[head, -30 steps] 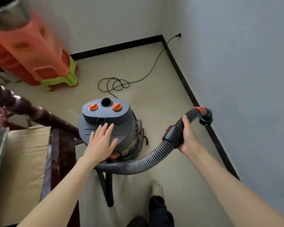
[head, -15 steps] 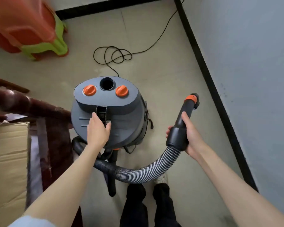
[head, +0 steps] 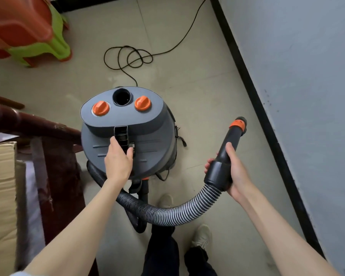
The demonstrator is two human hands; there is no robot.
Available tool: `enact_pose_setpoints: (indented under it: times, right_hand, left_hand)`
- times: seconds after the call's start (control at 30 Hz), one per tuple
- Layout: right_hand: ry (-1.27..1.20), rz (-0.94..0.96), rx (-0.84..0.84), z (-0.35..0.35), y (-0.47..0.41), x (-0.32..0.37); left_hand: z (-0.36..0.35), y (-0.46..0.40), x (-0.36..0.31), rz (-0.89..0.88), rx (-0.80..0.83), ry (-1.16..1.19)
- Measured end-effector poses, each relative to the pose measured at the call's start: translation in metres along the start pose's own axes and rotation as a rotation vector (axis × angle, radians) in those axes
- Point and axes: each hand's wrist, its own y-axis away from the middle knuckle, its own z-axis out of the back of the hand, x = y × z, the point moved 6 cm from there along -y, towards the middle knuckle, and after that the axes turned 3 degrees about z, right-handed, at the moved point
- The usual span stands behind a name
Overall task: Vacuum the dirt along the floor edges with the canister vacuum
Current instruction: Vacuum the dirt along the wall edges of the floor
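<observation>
A cardboard box sits far left. The left hand curls its fingers into the carry handle of the grey canister vacuum on the floor; a second ago it lay flat on the lid. The right hand grips the hose nozzle, pointing up-right toward the black skirting, nearer than before.

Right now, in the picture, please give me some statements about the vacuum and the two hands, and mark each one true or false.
1. The right hand grips the hose handle. True.
2. The left hand rests on an orange knob. False: it is at the black handle slot of the canister vacuum.
3. The power cord lies in loops on the floor. True.
4. The hose nozzle touches the baseboard. False: it is held apart from the black baseboard.
</observation>
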Motion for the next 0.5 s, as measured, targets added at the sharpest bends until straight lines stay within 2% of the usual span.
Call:
enact_pose_setpoints:
  times: [0.3,0.5]
  right_hand:
    - [0.009,0.025,0.045,0.065,0.018,-0.016]
    - [-0.011,-0.010,0.073,0.119,0.038,-0.045]
  left_hand:
    - [-0.039,0.069,-0.003,0.050,-0.046,0.170]
    - [-0.063,0.112,0.006,0.086,0.022,0.241]
